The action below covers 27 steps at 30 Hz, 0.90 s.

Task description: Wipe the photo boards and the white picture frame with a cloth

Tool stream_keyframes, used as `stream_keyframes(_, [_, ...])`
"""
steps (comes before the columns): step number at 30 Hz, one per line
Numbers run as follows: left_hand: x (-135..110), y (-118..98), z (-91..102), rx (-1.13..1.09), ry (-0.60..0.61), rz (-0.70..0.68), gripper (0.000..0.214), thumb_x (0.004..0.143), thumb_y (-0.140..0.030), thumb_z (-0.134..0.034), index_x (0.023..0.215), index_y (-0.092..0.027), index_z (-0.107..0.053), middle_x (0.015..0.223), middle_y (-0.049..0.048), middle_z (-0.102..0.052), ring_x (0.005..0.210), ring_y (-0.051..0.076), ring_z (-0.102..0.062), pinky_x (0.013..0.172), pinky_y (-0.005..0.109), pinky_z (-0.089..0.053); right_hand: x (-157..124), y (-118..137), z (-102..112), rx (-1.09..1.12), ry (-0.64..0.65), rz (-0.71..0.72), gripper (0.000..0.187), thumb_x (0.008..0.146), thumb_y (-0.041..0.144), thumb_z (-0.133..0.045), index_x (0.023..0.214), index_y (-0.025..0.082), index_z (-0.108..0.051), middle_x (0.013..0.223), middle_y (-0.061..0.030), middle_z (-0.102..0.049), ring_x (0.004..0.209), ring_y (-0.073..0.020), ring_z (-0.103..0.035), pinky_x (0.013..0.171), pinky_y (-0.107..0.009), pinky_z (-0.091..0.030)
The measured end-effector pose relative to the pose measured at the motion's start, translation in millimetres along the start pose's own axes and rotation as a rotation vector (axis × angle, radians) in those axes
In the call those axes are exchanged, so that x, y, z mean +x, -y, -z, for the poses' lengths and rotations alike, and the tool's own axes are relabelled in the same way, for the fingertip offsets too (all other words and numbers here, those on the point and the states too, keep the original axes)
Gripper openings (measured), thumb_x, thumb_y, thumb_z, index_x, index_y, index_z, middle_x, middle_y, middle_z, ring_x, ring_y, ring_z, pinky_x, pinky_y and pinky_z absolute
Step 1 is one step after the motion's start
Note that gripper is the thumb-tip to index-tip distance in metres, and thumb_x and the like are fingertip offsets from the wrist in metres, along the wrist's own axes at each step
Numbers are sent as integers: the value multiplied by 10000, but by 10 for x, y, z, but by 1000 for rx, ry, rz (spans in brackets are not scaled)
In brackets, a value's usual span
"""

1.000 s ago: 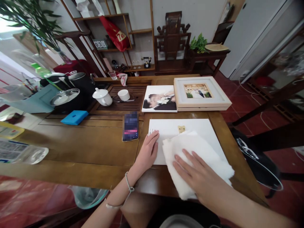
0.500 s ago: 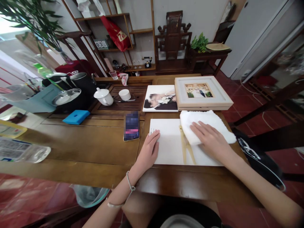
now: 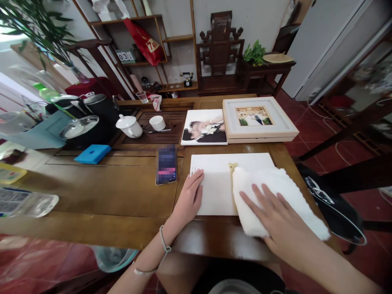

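Observation:
My left hand lies with extended fingers on the left edge of a white panel, holding nothing. The panel rests flat on the wooden table and has a little dark print near its left edge. My right hand is spread flat on a folded white towel, fingers apart, pressing from above. The towel covers the panel's right part and hangs over its near edge. A beige stand leg on the panel shows only at its top and along a thin strip; the towel hides the rest.
Behind the panel are a photo print and a framed photo. A phone lies to the left. Farther left are a white lidded cup, a small white cup, a blue block and a plastic pouch.
My right hand has drawn the towel toward me, from the panel's far right to its near edge. The stand leg is now mostly covered. My left hand keeps its place on the panel.

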<state>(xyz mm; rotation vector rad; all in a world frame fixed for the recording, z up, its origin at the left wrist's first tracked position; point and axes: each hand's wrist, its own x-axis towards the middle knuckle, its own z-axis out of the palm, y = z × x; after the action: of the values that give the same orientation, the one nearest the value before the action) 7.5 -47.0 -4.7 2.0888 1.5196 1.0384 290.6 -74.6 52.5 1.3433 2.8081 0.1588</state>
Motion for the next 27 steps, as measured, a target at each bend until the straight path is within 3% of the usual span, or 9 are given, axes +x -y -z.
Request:
stream_keyframes(2, [2,-6,2,1,1,7,400,999,-163,-397,1375,-219,-521,1457,129,-535,1411,253,-442,1206,565,-285,-65,22,34,11,15,23,1050,610,82,-593,1575,252,-216,1566,-176,-367,1432,-431,-297,1051,-614,-411])
stream_keyframes(4, [6,-8,3,-2,7,7,403,999,-165,-397,1379,-224,-518,1460,126,-532,1412,252,-441,1207,563,-284,39,-81,21,23,34,7,1017,636,75,-576,1572,269,-227,1590,-149,-333,1460,-395,-247,1106,-595,-350])
stream_keyframes(8, [6,3,0,-8,5,-5,406,999,-166,-395,1382,-223,-515,1459,127,-533,1415,252,-438,1208,568,-281,539,-481,-115,31,40,-114,874,756,164,-577,1566,206,-250,1626,-186,-215,1482,-404,-133,1154,-609,-227])
stream_keyframes(12, [2,16,-6,-13,1,-18,411,997,-162,-396,1387,-222,-508,1463,134,-527,1413,257,-440,1197,581,-294,866,-743,-213,0,21,-188,784,824,229,-538,1559,191,-265,1619,-189,-236,1474,-414,-171,1144,-614,-238])
stream_keyframes(15, [1,14,-9,-14,-1,-16,414,996,-153,-390,1387,-220,-506,1462,136,-528,1413,256,-440,1200,584,-285,732,-638,-184,-52,12,-176,800,786,207,-546,1545,178,-296,1586,-202,-314,1444,-442,-255,1099,-632,-314])
stream_keyframes(18, [0,9,-11,-16,5,-10,418,993,-148,-386,1387,-217,-506,1463,134,-528,1416,255,-435,1209,577,-269,299,-335,-78,-83,12,-113,878,713,171,-573,1544,160,-292,1527,-230,-403,1390,-475,-348,1019,-635,-419])
stream_keyframes(22, [-4,7,-16,-14,7,1,423,987,-142,-393,1387,-219,-506,1463,130,-528,1419,253,-432,1213,572,-262,-246,-57,72,-54,-21,58,1010,632,139,-584,1569,163,-208,1474,-214,-484,1339,-448,-439,937,-556,-531])
stream_keyframes(24, [-5,10,-19,-8,6,-2,420,985,-137,-393,1383,-210,-508,1459,135,-532,1418,254,-433,1211,574,-267,-282,-82,79,-37,-12,86,1002,645,134,-568,1573,187,-196,1464,-187,-507,1333,-415,-462,945,-523,-537])
stream_keyframes(27, [-2,17,-19,-1,4,-14,417,986,-136,-392,1381,-203,-507,1461,145,-528,1415,257,-437,1205,580,-275,12,-280,-30,-50,-7,-8,939,702,142,-551,1572,205,-203,1495,-181,-473,1377,-406,-409,1025,-544,-467])
